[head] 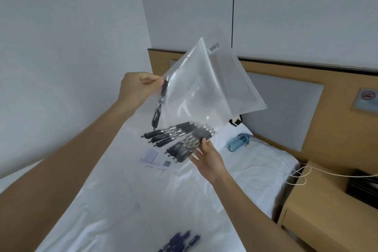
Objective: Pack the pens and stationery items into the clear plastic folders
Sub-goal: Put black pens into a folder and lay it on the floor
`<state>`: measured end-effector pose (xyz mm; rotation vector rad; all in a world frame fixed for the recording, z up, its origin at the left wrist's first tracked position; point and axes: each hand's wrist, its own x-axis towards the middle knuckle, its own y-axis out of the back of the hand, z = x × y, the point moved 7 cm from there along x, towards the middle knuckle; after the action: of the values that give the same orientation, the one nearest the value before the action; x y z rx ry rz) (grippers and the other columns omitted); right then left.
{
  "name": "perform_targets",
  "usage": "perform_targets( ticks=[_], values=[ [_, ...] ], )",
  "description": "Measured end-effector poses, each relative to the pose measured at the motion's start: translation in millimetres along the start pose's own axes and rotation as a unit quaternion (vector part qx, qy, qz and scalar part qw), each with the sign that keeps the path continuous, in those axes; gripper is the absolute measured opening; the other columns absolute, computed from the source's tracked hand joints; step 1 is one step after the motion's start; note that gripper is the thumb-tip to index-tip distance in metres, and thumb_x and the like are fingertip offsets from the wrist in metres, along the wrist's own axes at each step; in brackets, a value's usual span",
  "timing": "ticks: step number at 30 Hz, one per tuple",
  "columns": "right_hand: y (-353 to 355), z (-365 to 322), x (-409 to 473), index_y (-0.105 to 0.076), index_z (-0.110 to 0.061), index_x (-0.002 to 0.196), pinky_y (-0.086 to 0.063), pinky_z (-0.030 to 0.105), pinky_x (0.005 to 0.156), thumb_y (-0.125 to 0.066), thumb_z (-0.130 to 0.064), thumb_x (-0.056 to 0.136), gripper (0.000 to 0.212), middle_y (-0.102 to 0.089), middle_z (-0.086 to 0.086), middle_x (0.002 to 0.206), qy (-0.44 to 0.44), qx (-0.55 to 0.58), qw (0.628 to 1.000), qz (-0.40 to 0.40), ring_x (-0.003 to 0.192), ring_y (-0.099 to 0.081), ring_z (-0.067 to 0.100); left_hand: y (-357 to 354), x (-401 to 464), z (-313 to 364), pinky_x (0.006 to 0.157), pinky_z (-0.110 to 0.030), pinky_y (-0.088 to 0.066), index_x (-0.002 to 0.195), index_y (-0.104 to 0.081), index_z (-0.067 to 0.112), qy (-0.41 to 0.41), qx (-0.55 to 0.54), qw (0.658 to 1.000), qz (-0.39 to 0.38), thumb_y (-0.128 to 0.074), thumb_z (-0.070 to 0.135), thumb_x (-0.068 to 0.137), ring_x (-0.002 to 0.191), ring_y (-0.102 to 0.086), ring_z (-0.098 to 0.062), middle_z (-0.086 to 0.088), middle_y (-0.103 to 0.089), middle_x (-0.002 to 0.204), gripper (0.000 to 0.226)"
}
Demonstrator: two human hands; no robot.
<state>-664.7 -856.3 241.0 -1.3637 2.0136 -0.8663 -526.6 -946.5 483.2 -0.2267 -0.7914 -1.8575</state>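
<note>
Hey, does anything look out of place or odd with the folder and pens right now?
Yes. The left hand pinches one black pen at the folder edge, hanging apart from the pens bunched by the right hand. Blue pens lie unpacked on the bed, and a bottle lies tipped over.
</note>
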Motion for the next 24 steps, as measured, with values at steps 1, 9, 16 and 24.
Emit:
perform_targets(
  ticks=[1,9,16,24],
  values=[
    [0,-1,0,-0.058,-0.017,0.107,-0.047,0.040,0.096,-0.041,-0.023,0.102,0.019,-0.065,0.001,0.095,0.003,-0.004,1.000,0.000,0.099,-0.061,0.020,2,1,-3,0.093,-0.037,-0.052,0.088,-0.075,0.021,0.006,-0.004,1.000,0.014,-0.074,0.018,0.082,0.090,-0.069,-0.013,0.001,-0.074,0.090,0.007],
    [-2,-5,0,-0.058,-0.019,0.103,-0.048,0.038,0.092,-0.041,-0.023,0.102,0.018,-0.066,-0.002,0.092,0.002,-0.027,1.000,0.003,0.097,-0.062,0.017,-3,4,-7,0.086,-0.028,-0.049,0.081,-0.063,0.024,0.016,0.058,0.997,0.055,-0.064,0.017,0.089,0.086,-0.063,-0.017,-0.001,-0.069,0.089,0.011],
    [2,-11,2,-0.058,-0.020,0.108,-0.048,0.038,0.093,-0.039,-0.024,0.103,0.021,-0.066,-0.002,0.096,0.011,-0.054,0.998,0.002,0.099,-0.062,0.017,-5,1,-5,0.079,-0.034,-0.051,0.076,-0.064,0.010,-0.034,0.043,0.995,0.082,-0.067,0.022,0.088,0.078,-0.066,-0.025,-0.007,-0.069,0.080,0.017],
    [5,-8,2,-0.056,-0.020,0.109,-0.049,0.039,0.091,-0.038,-0.024,0.103,0.020,-0.063,0.001,0.100,0.009,-0.067,0.998,0.008,0.100,-0.061,0.019,-17,5,-2,0.089,-0.034,-0.050,0.078,-0.059,0.028,-0.037,0.058,0.998,0.001,-0.061,0.020,0.092,0.089,-0.066,-0.022,0.005,-0.067,0.081,0.016]
  ],
)
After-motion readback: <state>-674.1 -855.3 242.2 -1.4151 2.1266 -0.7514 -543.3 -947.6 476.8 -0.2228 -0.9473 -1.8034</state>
